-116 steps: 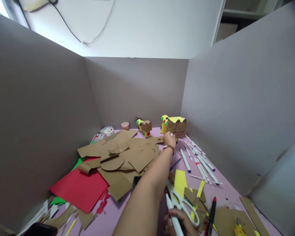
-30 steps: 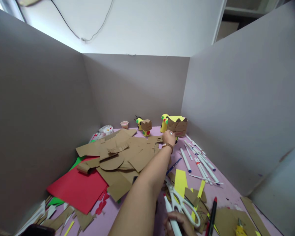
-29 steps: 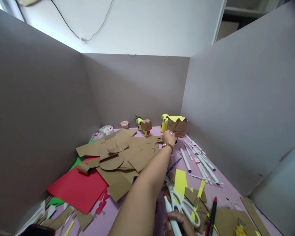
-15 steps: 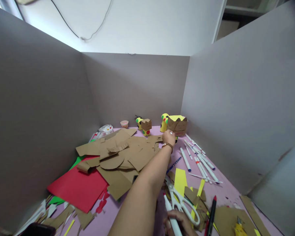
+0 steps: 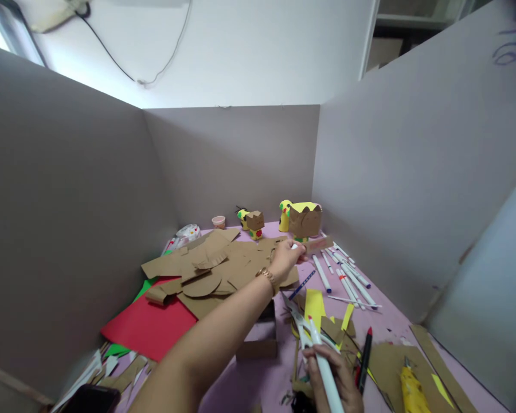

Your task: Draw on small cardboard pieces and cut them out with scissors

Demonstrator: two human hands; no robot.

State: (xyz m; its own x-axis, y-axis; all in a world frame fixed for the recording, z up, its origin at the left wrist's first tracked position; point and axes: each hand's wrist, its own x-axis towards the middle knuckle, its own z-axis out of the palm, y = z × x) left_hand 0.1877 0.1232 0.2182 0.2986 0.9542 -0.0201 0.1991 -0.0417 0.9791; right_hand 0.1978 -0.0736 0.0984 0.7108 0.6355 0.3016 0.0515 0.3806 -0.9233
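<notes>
My left hand [image 5: 285, 256] reaches out over the pink table and pinches a small brown cardboard strip [image 5: 317, 245], just in front of a brown and yellow cardboard animal figure [image 5: 304, 218]. My right hand [image 5: 333, 383] sits at the bottom edge, closed round a white marker with a red tip [image 5: 322, 361]. White-handled scissors [image 5: 298, 321] lie right beside that hand; whether its fingers also hold them is unclear.
A pile of brown cardboard pieces [image 5: 215, 264] overlaps red paper [image 5: 150, 324]. Several white markers [image 5: 346, 276] lie along the right partition. Also here: a smaller cardboard figure [image 5: 253, 222], a small cup [image 5: 218, 221], an open cardboard box [image 5: 258, 339], a black pen [image 5: 364, 358], a yellow tool [image 5: 413, 391] and a phone [image 5: 88, 398].
My left hand has drawn back from the animal figure and now holds a cardboard strip. My right hand has lifted the marker more upright. The view has shifted slightly.
</notes>
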